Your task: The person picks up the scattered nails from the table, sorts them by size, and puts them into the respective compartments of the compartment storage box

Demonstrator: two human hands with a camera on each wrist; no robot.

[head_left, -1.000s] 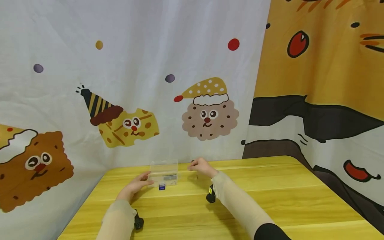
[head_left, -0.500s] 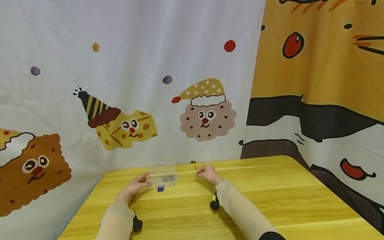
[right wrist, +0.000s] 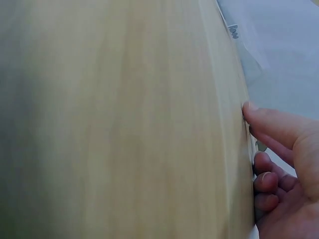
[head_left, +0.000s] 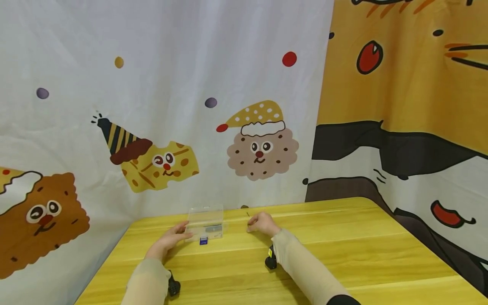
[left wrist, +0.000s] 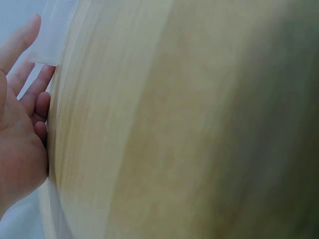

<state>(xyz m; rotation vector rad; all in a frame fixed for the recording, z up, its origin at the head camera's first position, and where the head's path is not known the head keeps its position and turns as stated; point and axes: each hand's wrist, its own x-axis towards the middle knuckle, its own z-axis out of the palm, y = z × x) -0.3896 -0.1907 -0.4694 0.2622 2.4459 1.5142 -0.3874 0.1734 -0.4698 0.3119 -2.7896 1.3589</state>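
A clear plastic box with its lid raised stands near the table's back edge in the head view. At its front is a blue latch; something grey shows inside. My left hand rests against the box's left side, thumb toward the front, the straighter fingers reaching behind the box corner in the left wrist view. To the right of the box, close over the table, my right hand pinches a thin dark stick whose end sticks out above the fingertips. Its lower part is hidden.
The yellow wood-grain table runs back to a printed cloth hanging right behind the box. Dark wrist cameras hang under both sleeves.
My right hand has shifted slightly right and down toward the table with the thin stick. My left hand stays at the box. The head view has turned a little.
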